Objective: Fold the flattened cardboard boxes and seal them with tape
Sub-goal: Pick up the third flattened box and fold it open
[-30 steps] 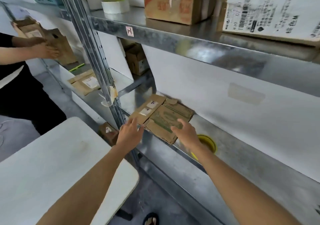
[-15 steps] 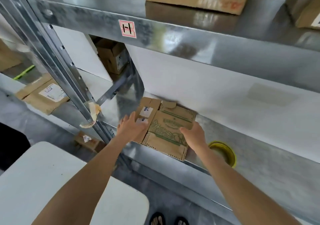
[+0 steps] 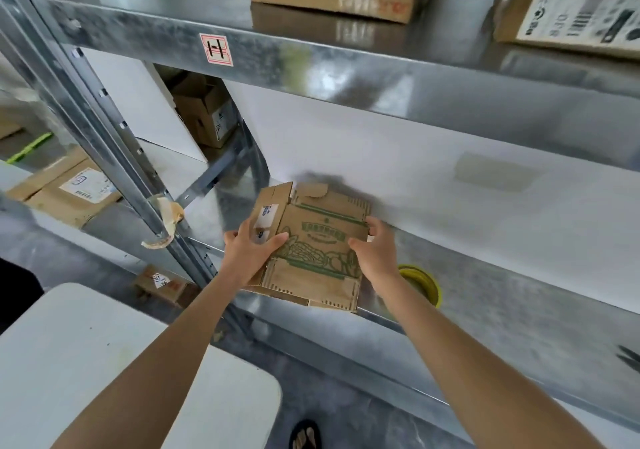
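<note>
Steel shelf (image 3: 381,67), "H" sticker (image 3: 216,50); left hand (image 3: 249,251) and right hand (image 3: 374,254) grip green-printed flattened box (image 3: 320,239), fingers (image 3: 375,227) curled.

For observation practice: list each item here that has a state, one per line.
Green-printed box: flattened, gripped at both sides.
Left hand: grips box's left edge.
Right hand: grips box's right edge.
Yellow tape roll: lying flat, untouched.
Small back box: flaps open.
</note>
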